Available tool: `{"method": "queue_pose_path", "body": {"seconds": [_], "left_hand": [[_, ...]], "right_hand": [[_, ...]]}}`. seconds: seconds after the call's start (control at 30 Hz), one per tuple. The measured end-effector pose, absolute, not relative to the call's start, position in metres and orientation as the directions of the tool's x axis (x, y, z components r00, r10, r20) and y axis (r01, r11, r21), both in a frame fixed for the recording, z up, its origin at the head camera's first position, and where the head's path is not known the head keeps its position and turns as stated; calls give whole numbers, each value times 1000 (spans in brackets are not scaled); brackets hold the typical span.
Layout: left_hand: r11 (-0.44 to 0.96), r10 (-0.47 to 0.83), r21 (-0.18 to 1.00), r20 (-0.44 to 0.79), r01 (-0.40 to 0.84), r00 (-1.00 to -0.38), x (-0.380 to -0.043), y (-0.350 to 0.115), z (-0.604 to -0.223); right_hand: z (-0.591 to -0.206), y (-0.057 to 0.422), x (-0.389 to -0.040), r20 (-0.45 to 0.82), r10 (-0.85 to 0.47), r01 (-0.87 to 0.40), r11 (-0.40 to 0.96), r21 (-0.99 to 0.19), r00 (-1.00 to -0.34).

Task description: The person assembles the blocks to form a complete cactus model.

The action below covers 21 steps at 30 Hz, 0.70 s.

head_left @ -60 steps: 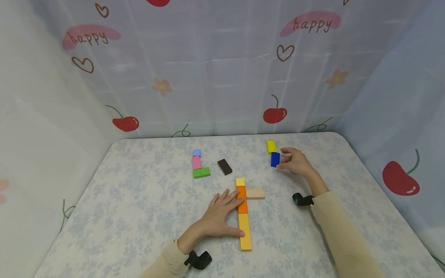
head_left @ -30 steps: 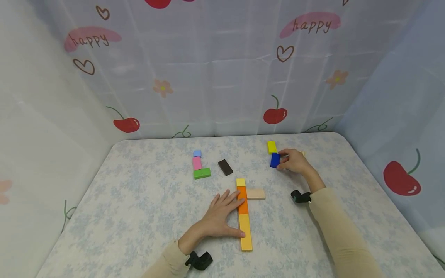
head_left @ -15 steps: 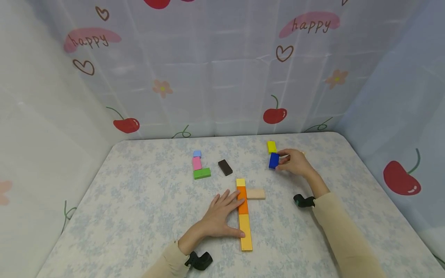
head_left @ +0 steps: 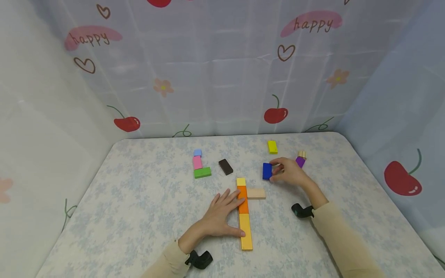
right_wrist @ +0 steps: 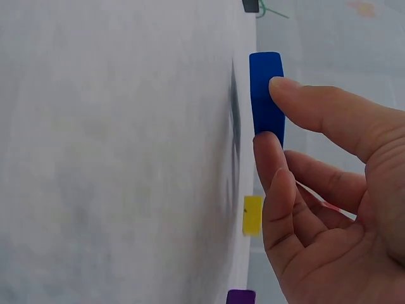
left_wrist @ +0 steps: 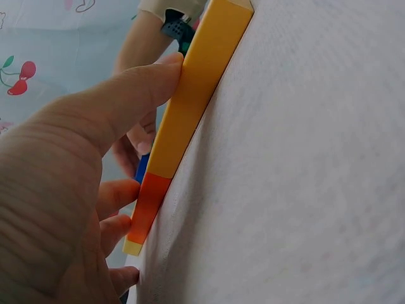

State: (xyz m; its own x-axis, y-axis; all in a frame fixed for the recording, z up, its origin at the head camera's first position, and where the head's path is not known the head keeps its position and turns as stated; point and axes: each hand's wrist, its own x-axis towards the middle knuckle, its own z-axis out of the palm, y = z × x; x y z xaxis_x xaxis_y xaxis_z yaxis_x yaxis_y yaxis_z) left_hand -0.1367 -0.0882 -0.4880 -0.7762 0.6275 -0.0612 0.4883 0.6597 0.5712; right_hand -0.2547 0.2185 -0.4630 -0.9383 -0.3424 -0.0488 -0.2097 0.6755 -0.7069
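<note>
Pinched between the thumb and fingertips of my right hand is a blue block, which the right wrist view shows held off the white tabletop with a shadow beside it. My left hand lies with spread, fairly straight fingers along a row of blocks. Its thumb touches the long amber block, and its fingers touch the orange block. A small pale yellow block tops that row. Against the row's right side lies a beige wooden block.
A light blue block, a pink block and a green block touch at the back left. Near them lies a dark brown block. Behind the right hand are a yellow block, a purple block and a cream ridged piece.
From beside the yellow block, the right hand has carried the blue block toward the person and slightly left. The purple block has come into sight. My left hand keeps its place.
</note>
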Motion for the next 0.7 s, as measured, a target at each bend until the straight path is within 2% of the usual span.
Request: {"method": "queue_pose_path", "body": {"seconds": [0.37,0.7], "left_hand": [[665,623,572,-71,480,-779,-137,-88,-486],[662,625,571,-61,487,-778,-136,-88,-486]], "right_hand": [[-462,208,-244,-41,-442,-282,638,-717,-896],[-463,206,-238,-55,-466,-296,644,-706,-883]]}}
